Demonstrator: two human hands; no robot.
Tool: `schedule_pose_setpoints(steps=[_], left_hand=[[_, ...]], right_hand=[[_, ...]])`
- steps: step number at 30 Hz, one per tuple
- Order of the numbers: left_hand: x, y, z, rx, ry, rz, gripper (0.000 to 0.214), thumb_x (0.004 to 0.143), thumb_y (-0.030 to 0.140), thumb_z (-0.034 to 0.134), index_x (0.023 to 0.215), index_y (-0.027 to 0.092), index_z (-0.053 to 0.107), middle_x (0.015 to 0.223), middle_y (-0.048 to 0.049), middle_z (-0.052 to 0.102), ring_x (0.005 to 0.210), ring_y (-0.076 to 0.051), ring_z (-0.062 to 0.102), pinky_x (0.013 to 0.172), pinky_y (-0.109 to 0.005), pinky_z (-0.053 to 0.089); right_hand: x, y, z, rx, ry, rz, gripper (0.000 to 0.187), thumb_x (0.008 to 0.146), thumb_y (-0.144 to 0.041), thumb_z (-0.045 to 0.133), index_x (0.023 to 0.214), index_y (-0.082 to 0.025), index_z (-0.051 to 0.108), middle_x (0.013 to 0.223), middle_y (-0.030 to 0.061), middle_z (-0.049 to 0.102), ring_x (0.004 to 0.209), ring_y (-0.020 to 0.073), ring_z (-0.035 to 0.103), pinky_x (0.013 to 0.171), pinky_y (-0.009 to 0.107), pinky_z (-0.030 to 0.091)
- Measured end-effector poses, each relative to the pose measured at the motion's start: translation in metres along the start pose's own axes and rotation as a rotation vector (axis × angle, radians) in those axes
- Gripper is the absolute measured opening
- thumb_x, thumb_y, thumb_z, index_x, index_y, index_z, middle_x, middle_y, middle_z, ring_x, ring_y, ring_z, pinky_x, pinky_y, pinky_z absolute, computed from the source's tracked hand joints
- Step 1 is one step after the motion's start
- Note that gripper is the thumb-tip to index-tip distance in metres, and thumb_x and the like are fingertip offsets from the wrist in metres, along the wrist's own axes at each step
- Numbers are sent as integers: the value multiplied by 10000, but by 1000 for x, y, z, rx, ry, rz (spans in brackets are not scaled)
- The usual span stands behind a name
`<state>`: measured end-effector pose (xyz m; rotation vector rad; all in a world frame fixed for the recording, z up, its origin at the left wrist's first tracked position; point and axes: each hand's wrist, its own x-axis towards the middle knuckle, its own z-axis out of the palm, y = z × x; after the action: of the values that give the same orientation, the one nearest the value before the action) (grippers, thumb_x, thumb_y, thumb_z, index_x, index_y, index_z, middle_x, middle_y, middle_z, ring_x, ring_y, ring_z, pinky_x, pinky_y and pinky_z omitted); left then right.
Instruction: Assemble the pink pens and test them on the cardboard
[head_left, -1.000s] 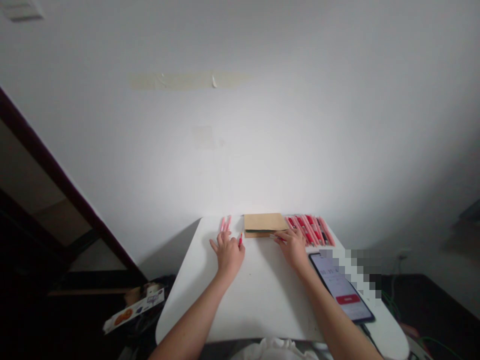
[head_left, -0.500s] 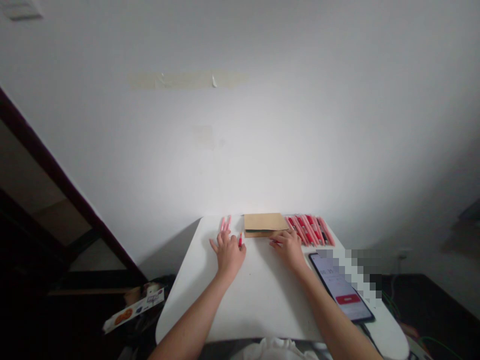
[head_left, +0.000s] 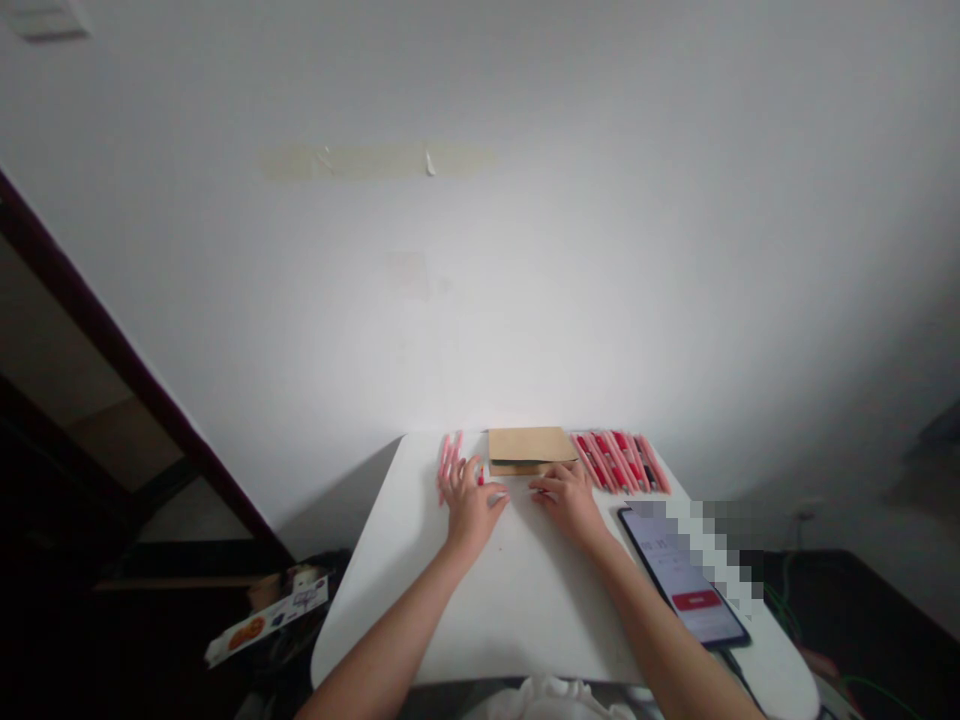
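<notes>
My left hand (head_left: 472, 515) is over the back left of the white table (head_left: 517, 600), its fingers spread and its thumb pointing right. Just beyond its fingers shows the red end of a pen (head_left: 481, 474); the rest is hidden behind the hand. Two pink pens (head_left: 448, 460) lie to the left, partly covered by the fingers. My right hand (head_left: 571, 505) is closed in front of a brown notebook (head_left: 531, 443). A little red and dark tip of what looks like a pen (head_left: 541, 491) shows at its fingertips, mostly hidden.
A row of several pink, red and dark pens (head_left: 621, 462) lies at the back right. A phone (head_left: 679, 575) with a lit screen and a cable is on the right side. Behind the table stands a pale wall (head_left: 525, 300).
My left hand has shifted right and its thumb has swung away from the red pen, uncovering more of the pink pens. My right hand has moved slightly left with the red thing.
</notes>
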<state>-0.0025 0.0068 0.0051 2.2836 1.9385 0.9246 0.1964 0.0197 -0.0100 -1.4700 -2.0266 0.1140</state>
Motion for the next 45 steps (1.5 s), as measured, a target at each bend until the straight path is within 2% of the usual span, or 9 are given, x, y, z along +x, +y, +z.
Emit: schedule_pose_setpoints(steps=[5, 10, 15, 20, 28, 33, 40, 45], left_hand=[[-1, 2, 4, 17, -32, -42, 76, 752, 320, 761, 819, 314, 796, 1494, -46, 467, 1398, -371, 347, 1155, -632, 215], [-1, 1, 8, 18, -63, -41, 88, 764, 340, 741, 821, 300, 794, 1503, -34, 470, 1414, -372, 332, 1151, -611, 247], [-1, 1, 8, 21, -62, -46, 68, 764, 344, 747, 808, 320, 792, 1505, -24, 473, 1419, -385, 335, 1147, -652, 234], [0, 1, 8, 11, -48, -29, 116, 766, 334, 751, 874, 337, 792, 1501, -37, 477, 1408, -373, 352, 1148, -661, 233], [-1, 1, 8, -2, -34, -15, 103, 784, 350, 731, 859, 315, 792, 1488, -27, 483, 1406, -367, 342, 1161, -640, 214], [-1, 3, 4, -18, -25, -26, 79, 788, 292, 724, 828, 306, 790, 1457, -39, 509, 1399, -358, 355, 1156, -638, 221], [0, -1, 9, 5, 54, -26, 50, 779, 254, 724, 756, 248, 768, 1380, -76, 560, 1367, -351, 399, 1155, -621, 226], [0, -1, 10, 49, 100, -55, 147, 823, 284, 665, 714, 231, 749, 1350, -83, 576, 1354, -349, 400, 1137, -636, 236]], right_hand=[[0, -2, 1, -3, 5, -2, 172, 808, -228, 721, 939, -318, 786, 962, 63, 670, 1030, 262, 474, 913, 389, 351], [0, -3, 1, -11, 8, -27, 130, 831, -307, 711, 937, -329, 785, 963, 69, 662, 1019, 258, 476, 892, 383, 359], [0, -1, 4, -35, -27, -6, 129, 822, -336, 723, 935, -345, 782, 974, 70, 661, 1021, 267, 474, 875, 395, 352], [0, -1, 5, -6, -22, -2, 127, 827, -338, 721, 938, -337, 781, 967, 64, 669, 1041, 265, 474, 880, 390, 348], [0, -3, 4, 42, -26, 28, 129, 805, -296, 740, 919, -333, 788, 953, 60, 687, 1029, 280, 496, 877, 392, 361], [0, 0, 2, 51, -6, 61, 156, 813, -250, 711, 931, -313, 790, 969, 62, 691, 1029, 272, 492, 893, 394, 366], [3, 9, 0, 57, 45, 108, 166, 803, -211, 703, 921, -277, 799, 977, 74, 711, 1024, 271, 481, 924, 404, 366], [3, 10, 1, 50, 44, 114, 164, 805, -220, 705, 922, -285, 799, 1008, 79, 714, 1032, 280, 482, 923, 420, 369]])
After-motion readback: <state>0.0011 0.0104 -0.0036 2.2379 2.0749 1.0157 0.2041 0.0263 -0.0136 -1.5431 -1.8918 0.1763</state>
